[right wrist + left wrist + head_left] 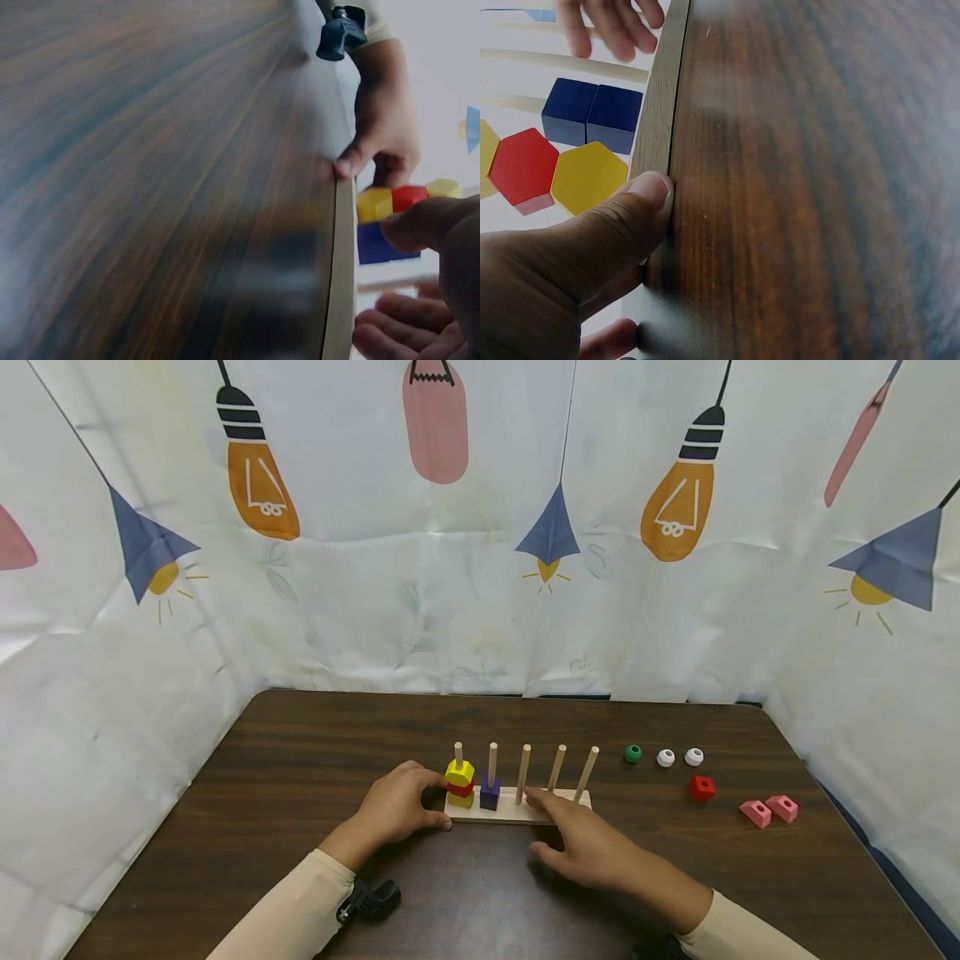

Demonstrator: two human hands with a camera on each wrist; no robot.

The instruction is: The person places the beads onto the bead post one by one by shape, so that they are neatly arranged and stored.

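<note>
A pale wooden peg board (506,811) with several upright pegs lies on the table. Its leftmost peg carries a yellow hexagonal bead (459,772), a red one (525,166) and another yellow one (590,176). Two dark blue cubes (570,112) are stacked on the second peg. My left hand (397,802) grips the board's left end, thumb pressed against the front edge. Over the right half of the board, my right hand (588,847) reaches with loosely bent fingers by the bare middle pegs, its thumb apart in front, holding nothing.
On the right of the brown table (315,735) are a green bead (633,753), two white beads (665,758), a red cube (702,788) and two pink blocks (756,813). A patterned white curtain (480,610) hangs behind the table and along its sides.
</note>
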